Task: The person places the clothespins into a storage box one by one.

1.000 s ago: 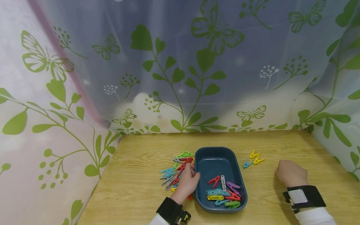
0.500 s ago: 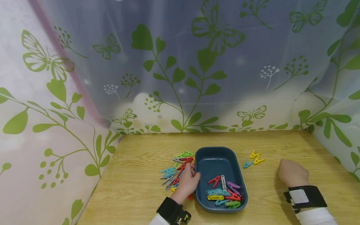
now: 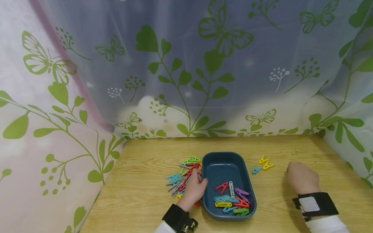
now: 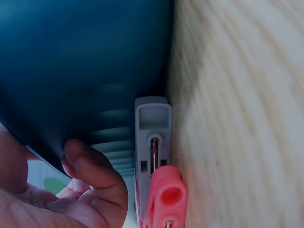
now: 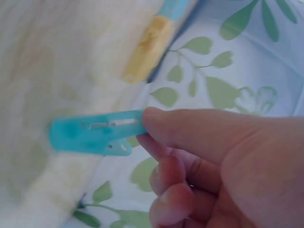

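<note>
My left hand (image 3: 193,190) grips the left rim of a dark blue tray (image 3: 224,157), thumb at the rim and fingers curled against the outer wall. Several clothespins in red, grey, purple, blue, yellow and green lie in the tray's near half. Between thumb and forefinger, my right hand (image 5: 204,156) pinches a light blue clothespin (image 5: 95,133) by one end, as the right wrist view shows. That clothespin is hidden behind the hand in the head view. Below my left fingers, a grey clothespin (image 4: 153,118) and a red clothespin (image 4: 166,194) lie against the tray's side.
A mixed pile of clothespins (image 3: 175,178) lies left of the tray, partly behind my left hand. Two yellow clothespins (image 3: 267,165) and a blue clothespin (image 3: 256,169) sit on the wooden table (image 3: 145,207) right of the tray. A patterned curtain (image 3: 186,81) encloses the table's back and sides.
My right hand has shifted slightly right, then back left, above the right side of the table. The left hand, the tray and the loose clothespins have stayed in place.
</note>
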Available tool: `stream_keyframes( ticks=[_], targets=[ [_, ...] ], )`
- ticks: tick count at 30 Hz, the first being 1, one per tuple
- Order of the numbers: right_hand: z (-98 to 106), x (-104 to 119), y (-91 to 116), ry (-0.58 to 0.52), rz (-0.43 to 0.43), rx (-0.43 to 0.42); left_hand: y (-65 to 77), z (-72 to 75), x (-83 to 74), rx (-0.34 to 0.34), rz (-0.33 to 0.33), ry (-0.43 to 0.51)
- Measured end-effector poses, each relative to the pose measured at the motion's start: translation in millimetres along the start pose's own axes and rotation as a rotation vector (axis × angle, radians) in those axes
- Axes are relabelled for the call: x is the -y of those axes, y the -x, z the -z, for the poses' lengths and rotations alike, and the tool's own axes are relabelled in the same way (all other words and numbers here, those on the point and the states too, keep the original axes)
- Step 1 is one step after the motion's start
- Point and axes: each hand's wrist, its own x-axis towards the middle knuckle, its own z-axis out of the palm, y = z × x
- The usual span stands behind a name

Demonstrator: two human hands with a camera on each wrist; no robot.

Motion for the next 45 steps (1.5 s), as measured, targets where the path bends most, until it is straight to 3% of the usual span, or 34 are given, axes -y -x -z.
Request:
stream_keyframes(
  ticks=[3, 14, 19, 31, 38, 45],
  targets=[
    [5.0, 11.1, 3.5, 0.009, 0.034, -0.086, 0.1, -0.1, -0.4, 0.001, 0.005, -0.002],
    [16.3, 65.4, 33.4, 0.038, 0.286, -0.558, 0.2, 0.3, -1.4, -0.001, -0.009, 0.002],
    [14.9, 88.2, 43.8, 0.016, 0.417, -0.665, 0.2, 0.3, -1.8, -0.002, -0.011, 0.004],
    [-1.1, 125.4, 60.4, 0.012, 0.520, -0.548, 0.1, 0.3, 0.3, 0.007, -0.011, 0.000],
    [-14.1, 131.0, 60.5, 0.064, 0.576, -0.469, 0.9, 0.8, -0.8, 0.008, -0.003, 0.006],
    [-24.5, 131.6, 60.3, 0.142, 0.576, -0.368, 1.8, -0.1, -0.7, 0.003, -0.014, 0.003]
  ],
)
